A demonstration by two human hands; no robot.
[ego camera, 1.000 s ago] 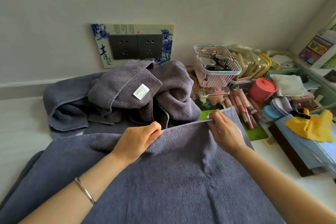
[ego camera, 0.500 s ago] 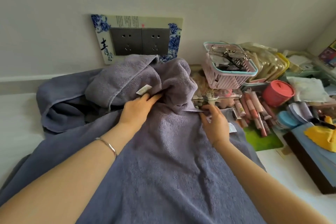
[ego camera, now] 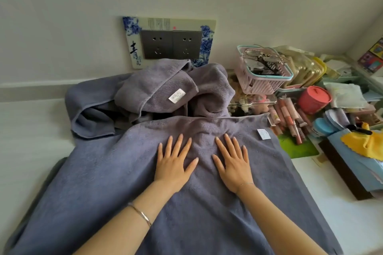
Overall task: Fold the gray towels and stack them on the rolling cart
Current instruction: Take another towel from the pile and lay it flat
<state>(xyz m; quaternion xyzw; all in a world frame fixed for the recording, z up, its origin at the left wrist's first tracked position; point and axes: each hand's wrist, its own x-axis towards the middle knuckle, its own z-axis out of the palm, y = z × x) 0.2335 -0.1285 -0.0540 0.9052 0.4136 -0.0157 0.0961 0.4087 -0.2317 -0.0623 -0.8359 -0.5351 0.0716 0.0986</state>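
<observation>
Left hand (ego camera: 173, 166) and right hand (ego camera: 232, 164) press flat, fingers spread, gripping nothing, on soft, limp towel (ego camera: 207, 213) mid-frame; take it by corners.

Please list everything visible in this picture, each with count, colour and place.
spread gray terry towel: one, gray, on the white surface, nearest the viewer
heap of crumpled gray towels: count unclear, gray, behind it against the wall
white care labels: two, white, one on each
double wall socket: one, dark gray, above the heap
pink plastic basket: one, pink, right of the heap, holding eyeglasses
red round lidded container: one, red, right of the basket
pink cosmetic tubes: several, pink, in front of the basket
yellow cloth: one, yellow, far right
left hand: one, flat on the spread towel, silver bangle on wrist
right hand: one, flat beside it
</observation>
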